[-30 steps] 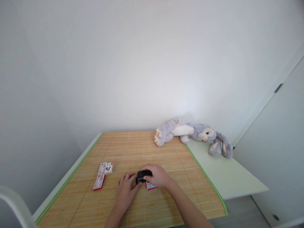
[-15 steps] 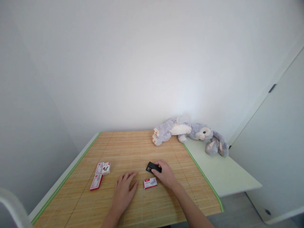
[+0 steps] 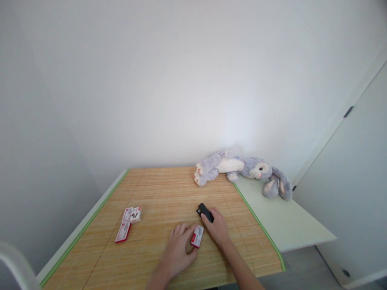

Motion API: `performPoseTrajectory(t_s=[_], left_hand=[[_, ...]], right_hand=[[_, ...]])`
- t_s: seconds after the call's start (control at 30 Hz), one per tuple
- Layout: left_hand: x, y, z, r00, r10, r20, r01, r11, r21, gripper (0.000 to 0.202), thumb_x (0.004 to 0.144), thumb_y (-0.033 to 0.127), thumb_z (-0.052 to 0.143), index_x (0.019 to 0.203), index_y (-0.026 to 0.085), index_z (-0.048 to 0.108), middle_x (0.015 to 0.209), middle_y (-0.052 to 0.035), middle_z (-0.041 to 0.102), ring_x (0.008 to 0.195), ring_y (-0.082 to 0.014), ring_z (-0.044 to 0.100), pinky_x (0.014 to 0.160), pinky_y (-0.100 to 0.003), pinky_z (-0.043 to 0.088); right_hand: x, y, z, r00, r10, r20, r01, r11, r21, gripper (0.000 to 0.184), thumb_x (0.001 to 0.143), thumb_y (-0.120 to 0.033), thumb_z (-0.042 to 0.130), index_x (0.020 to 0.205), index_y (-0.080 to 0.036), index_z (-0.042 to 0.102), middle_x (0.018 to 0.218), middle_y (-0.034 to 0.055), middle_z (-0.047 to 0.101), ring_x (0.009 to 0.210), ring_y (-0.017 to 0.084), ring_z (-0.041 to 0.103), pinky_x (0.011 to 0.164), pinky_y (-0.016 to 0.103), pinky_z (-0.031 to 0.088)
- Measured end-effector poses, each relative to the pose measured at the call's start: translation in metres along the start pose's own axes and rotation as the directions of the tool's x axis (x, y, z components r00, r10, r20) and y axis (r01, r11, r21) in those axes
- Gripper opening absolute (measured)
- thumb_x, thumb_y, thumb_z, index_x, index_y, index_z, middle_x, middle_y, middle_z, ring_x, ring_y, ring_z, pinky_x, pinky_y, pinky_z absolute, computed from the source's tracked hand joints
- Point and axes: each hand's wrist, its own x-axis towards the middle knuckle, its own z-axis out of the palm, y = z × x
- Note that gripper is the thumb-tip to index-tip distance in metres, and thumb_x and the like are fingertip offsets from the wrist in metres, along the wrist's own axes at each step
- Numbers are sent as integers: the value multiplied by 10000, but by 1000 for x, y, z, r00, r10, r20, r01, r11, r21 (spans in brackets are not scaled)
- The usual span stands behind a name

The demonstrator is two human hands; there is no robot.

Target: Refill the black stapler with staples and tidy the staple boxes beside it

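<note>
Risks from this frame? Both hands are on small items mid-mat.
1. The right hand covers only the near end of the black stapler, so it may twist out of that hold.
2. The left hand tips the small red-and-white box onto an edge; it may flip or spill.
3. The two hands sit close together and may bump.

Open bamboo mat [image 3: 163, 189] ahead from ten to twelve o'clock, free passage there; two small red-and-white boxes [image 3: 128, 222] block the lane at nine o'clock; plush rabbit [image 3: 242, 169] sprawls across one o'clock by the wall; pale tabletop [image 3: 281, 223] at three o'clock lies open.
</note>
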Motion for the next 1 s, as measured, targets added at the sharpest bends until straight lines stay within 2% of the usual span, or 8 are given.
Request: performPoseTrajectory(t_s=[0.1,0.23,0.37,0.5,0.6,0.77,1.0], left_hand=[[8,7,2,1000,28,-14,-29,998,-48,851,706,226,646,1508,382,408,1485,-22,498,1350,-286,414,1133,-405,327],[15,2,6,1000,9,-26,-11,995,-102,731,734,294,684,1440,348,502,1428,-42,563,1310,-304,459,1130,-446,345],[11,-29,3,994,-61,-88,49,989,-139,682,765,398,732,1415,321,539,1402,-65,588,1291,-314,483,1124,-485,373],[0,-65,-11,985,-91,-149,69,987,-148,689,809,389,720,1459,354,493,1423,-43,578,1305,-279,488,1146,-472,371],[-6,-79,-21,980,-118,-158,93,983,-155,715,802,386,732,1470,362,479,1424,-43,570,1308,-268,496,1148,-457,378],[-6,-79,-24,978,-148,-146,128,982,-136,729,782,393,746,1464,357,493,1385,-57,585,1274,-272,520,1130,-460,387],[-3,-69,-23,977,-156,-148,145,986,-80,725,747,409,765,1432,367,533,1351,-49,623,1247,-286,529,1093,-459,384]], right_hand=[[-2,-1,-1,1000,-12,3,12,999,-30,264,925,-453,565,952,-232,707,908,45,659,870,214,643,770,293,482],[-4,-5,-4,999,-20,26,21,999,-45,284,952,-455,530,936,-228,700,890,44,650,850,208,637,743,286,472],[-4,-7,-6,999,-13,52,14,1000,-18,348,985,-478,483,931,-224,715,873,46,655,807,196,627,735,285,462],[-5,-8,-9,997,1,83,-4,999,36,397,1016,-462,425,969,-225,741,895,53,678,825,194,631,758,285,463],[-10,-12,-10,994,14,108,-22,997,76,400,1017,-449,423,1012,-223,753,918,60,696,843,195,641,764,284,467],[-20,-26,-1,991,36,129,-56,987,150,349,993,-431,485,1081,-225,753,974,62,725,846,192,657,760,282,480],[-23,-40,28,985,98,145,-135,951,280,391,938,-519,567,1025,-197,771,892,70,745,770,204,665,696,299,512]])
